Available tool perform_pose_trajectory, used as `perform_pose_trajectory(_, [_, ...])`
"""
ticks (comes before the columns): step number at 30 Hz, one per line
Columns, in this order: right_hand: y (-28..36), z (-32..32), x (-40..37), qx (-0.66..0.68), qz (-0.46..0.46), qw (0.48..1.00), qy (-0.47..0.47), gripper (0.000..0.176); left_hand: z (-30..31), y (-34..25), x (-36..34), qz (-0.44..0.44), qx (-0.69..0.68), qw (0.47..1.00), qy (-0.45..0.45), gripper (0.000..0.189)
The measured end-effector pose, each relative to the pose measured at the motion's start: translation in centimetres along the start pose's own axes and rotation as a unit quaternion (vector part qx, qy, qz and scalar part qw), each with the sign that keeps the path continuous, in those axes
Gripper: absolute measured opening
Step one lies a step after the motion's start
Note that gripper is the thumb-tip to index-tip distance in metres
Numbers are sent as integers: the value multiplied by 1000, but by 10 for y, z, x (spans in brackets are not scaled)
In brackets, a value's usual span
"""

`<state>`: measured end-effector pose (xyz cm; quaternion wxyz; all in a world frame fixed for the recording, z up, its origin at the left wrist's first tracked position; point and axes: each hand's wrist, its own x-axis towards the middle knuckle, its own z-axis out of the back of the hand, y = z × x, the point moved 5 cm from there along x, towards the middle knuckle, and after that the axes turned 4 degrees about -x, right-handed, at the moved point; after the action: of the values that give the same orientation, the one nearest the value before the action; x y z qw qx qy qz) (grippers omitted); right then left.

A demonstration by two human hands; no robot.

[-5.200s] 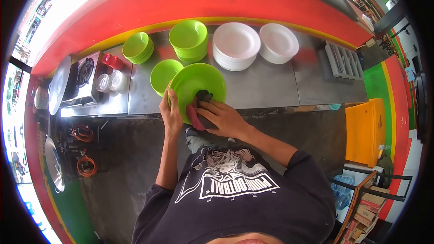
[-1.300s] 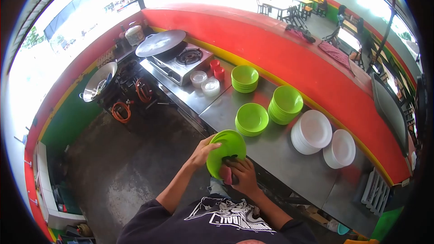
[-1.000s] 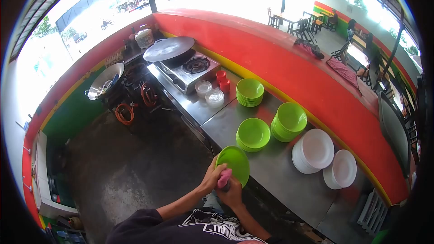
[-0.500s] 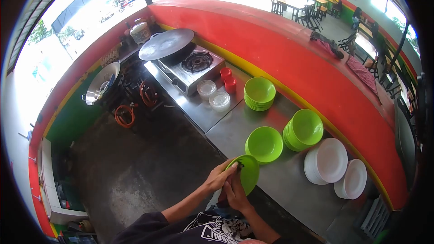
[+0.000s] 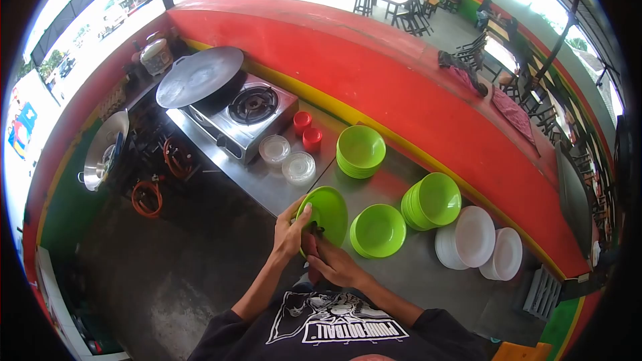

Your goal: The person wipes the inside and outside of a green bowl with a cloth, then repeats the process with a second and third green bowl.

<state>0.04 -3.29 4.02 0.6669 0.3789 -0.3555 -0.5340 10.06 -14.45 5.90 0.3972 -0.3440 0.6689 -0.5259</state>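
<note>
A green bowl [image 5: 329, 208], tilted on its side with its underside partly toward me, is in my left hand [image 5: 289, 232], whose fingers grip its left rim. My right hand [image 5: 334, 262] presses a dark reddish cloth [image 5: 310, 249] against the bowl's lower part; the fingertips are partly hidden. Just right of the held bowl, another green bowl stack [image 5: 378, 230] stands on the steel counter [image 5: 408, 274]. Two more green stacks, one behind [image 5: 361, 150] and one to the right [image 5: 435, 200], stand near the red wall.
White bowl stacks [image 5: 468, 237] stand at the counter's right. Red cups [image 5: 311, 139] and clear lids [image 5: 298, 168] sit by the gas stove [image 5: 254, 103], with a large wok lid [image 5: 200, 77] on its left. People sit at tables beyond the red wall [image 5: 374, 67].
Both hands and the held bowl have moved left and up relative to the counter stacks. The bowl's underside now faces the camera more, and the view has shifted.
</note>
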Motion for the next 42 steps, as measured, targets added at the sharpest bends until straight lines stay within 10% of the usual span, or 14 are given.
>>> perform_pose_trajectory(5, [2,9,21,189,-23,980,-53,71,-24,3,8,33,-36,998,47,48])
perform_pose_trajectory(10, [-24,38,30,-259,-8,961,-92,70,-26,-14,10,-30,5,998,53,48])
perform_pose_trajectory(14, [-32,40,16,-312,-12,949,-45,69,-15,-18,13,-42,60,997,13,50])
perform_pose_trajectory(25, [1,46,-44,270,-18,961,-58,65,-98,-9,-39,-35,6,999,1,49])
perform_pose_trajectory(28, [-7,71,-66,-4,60,993,-101,66,-118,-12,-56,-13,-6,1000,18,50])
perform_pose_trajectory(31, [-45,82,-98,-387,21,915,-114,67,-139,-17,-80,4,25,999,30,50])
perform_pose_trajectory(35, [-40,87,-148,-378,33,922,-79,65,-161,-12,-106,-2,49,999,10,50])
perform_pose_trajectory(42, [-8,70,-217,50,63,997,17,63,-192,23,-149,-34,42,998,-44,46])
